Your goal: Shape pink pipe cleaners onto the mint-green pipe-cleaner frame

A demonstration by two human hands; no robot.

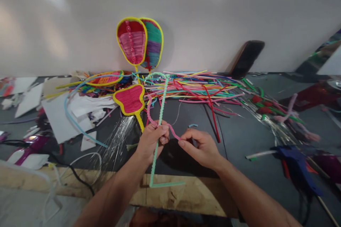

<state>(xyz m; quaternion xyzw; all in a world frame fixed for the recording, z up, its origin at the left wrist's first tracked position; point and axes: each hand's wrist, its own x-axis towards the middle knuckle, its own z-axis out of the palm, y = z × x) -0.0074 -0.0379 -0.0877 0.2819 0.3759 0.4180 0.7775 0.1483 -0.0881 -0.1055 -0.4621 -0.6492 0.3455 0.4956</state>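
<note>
My left hand (157, 138) is closed around a mint green pipe cleaner (163, 101), which stands nearly upright. Its lower end bends sharply to the right, and its top curls over to the left. A wavy pink pipe cleaner (173, 132) crosses the green one at my left fingers, one end rising to the left. Between thumb and forefinger, my right hand (199, 147) pinches the other end of the pink pipe cleaner. Just beyond my left hand lies a pink and yellow pipe-cleaner fan (129, 100) with a yellow stem.
Many coloured pipe cleaners (191, 87) are heaped along the wall. Two round fans (131, 42) lean there, and a phone (246, 58) stands to their right. A blue glue gun (295, 166) lies at right, a purple one (30, 147) at left. Thin silvery wires (117, 142) spread beside white card (61, 120).
</note>
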